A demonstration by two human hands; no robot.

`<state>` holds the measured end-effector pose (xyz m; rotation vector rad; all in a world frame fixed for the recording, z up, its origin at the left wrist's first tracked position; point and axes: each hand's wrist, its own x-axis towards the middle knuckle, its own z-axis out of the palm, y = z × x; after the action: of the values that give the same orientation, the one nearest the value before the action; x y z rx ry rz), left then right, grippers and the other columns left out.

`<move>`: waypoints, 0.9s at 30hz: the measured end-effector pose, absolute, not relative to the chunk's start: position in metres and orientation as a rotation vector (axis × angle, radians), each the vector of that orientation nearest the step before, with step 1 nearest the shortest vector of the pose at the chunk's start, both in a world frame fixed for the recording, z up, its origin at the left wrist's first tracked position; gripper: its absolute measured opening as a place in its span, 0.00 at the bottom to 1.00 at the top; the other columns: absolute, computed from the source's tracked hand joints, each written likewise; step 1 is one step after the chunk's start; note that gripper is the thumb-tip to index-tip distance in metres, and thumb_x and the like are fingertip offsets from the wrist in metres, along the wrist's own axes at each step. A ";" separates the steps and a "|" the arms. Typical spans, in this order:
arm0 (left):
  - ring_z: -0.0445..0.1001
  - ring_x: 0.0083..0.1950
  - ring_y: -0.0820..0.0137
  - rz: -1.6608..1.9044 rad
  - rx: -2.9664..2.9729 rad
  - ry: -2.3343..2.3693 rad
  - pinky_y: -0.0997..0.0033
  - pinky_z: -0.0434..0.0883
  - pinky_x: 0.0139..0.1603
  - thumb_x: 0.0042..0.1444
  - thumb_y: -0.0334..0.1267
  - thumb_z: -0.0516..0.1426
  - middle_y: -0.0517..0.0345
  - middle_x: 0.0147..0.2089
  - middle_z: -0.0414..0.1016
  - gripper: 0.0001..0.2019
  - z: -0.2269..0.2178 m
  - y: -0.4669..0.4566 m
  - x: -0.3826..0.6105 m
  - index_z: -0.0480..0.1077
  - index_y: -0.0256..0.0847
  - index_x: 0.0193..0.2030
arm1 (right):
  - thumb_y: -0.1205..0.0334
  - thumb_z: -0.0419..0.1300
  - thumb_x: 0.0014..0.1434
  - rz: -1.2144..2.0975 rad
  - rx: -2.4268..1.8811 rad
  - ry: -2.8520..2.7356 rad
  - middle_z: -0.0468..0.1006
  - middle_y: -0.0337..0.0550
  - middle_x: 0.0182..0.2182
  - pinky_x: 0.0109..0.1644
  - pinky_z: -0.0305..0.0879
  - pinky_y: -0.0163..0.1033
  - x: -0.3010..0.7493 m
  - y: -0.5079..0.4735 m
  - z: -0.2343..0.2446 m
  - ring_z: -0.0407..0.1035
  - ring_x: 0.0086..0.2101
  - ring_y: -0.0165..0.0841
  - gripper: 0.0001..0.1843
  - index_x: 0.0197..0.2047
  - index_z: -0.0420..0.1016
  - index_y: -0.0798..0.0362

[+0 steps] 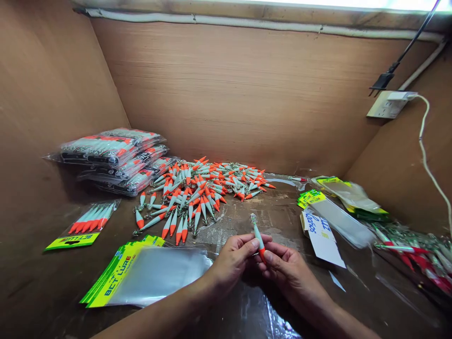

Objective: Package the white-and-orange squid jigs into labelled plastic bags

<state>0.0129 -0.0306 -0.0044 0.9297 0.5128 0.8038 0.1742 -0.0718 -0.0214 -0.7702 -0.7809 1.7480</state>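
Both hands meet at the table's front middle. My left hand (236, 258) and my right hand (285, 267) pinch one squid-jig lure (257, 234) between them. The lure has a pale blue-white body, an orange tip down in my fingers and a spiky hook crown pointing up. Beyond my hands lies a big heap of the same lures (197, 188). Several of them are lined up side by side (176, 226) at the heap's near edge. A stack of empty clear bags with yellow-green "BCT LURE" headers (141, 273) lies just left of my left hand.
One filled bag (86, 226) lies at the left, and stacks of packed bags (116, 157) sit behind it. More empty bags and white cards (326, 230) lie at the right, with red lures (413, 256) beyond. Brown board walls enclose the table; a wall socket (388, 103) is upper right.
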 end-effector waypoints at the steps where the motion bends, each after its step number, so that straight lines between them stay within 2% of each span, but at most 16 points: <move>1: 0.76 0.34 0.70 0.806 0.934 0.516 0.70 0.74 0.40 0.62 0.45 0.60 0.43 0.41 0.80 0.21 -0.004 -0.031 0.013 0.76 0.30 0.55 | 0.63 0.69 0.60 1.743 -0.780 -0.799 0.81 0.45 0.37 0.39 0.69 0.29 0.174 -0.072 -0.022 0.73 0.32 0.24 0.16 0.52 0.81 0.55; 6: 0.77 0.33 0.68 0.797 0.953 0.522 0.67 0.74 0.39 0.63 0.45 0.60 0.42 0.40 0.81 0.21 -0.005 -0.031 0.013 0.76 0.30 0.54 | 0.61 0.69 0.60 1.721 -0.828 -0.876 0.81 0.45 0.35 0.41 0.68 0.32 0.175 -0.073 -0.022 0.73 0.33 0.27 0.16 0.52 0.81 0.55; 12: 0.78 0.35 0.68 0.770 0.999 0.549 0.66 0.73 0.43 0.59 0.41 0.64 0.44 0.42 0.81 0.23 -0.009 -0.031 0.009 0.73 0.34 0.60 | 0.60 0.70 0.59 1.721 -0.809 -0.842 0.81 0.43 0.34 0.39 0.65 0.31 0.173 -0.072 -0.024 0.70 0.31 0.26 0.15 0.49 0.82 0.54; 19: 0.78 0.49 0.62 0.791 1.009 0.536 0.62 0.70 0.55 0.60 0.41 0.63 0.44 0.49 0.80 0.23 -0.008 -0.031 0.010 0.72 0.37 0.61 | 0.61 0.72 0.55 1.664 -0.818 -0.877 0.82 0.47 0.39 0.45 0.68 0.40 0.172 -0.072 -0.023 0.74 0.37 0.34 0.22 0.53 0.79 0.53; 22: 0.78 0.48 0.62 0.772 1.009 0.472 0.64 0.70 0.53 0.61 0.41 0.62 0.44 0.48 0.80 0.22 -0.002 -0.032 0.012 0.73 0.36 0.60 | 0.58 0.73 0.53 1.621 -0.849 -0.914 0.82 0.47 0.39 0.45 0.69 0.41 0.172 -0.072 -0.021 0.74 0.38 0.37 0.25 0.53 0.79 0.53; 27: 0.78 0.47 0.62 0.754 1.016 0.451 0.64 0.71 0.52 0.61 0.41 0.62 0.44 0.48 0.80 0.21 0.004 -0.033 0.012 0.74 0.34 0.59 | 0.49 0.72 0.52 1.499 -1.042 -1.030 0.82 0.47 0.35 0.40 0.69 0.41 0.175 -0.073 -0.018 0.74 0.34 0.38 0.27 0.51 0.81 0.55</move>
<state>0.0117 -0.0334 0.0039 1.0164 0.4514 0.7536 0.1746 -0.0731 -0.0181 -1.0419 -1.0301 1.4986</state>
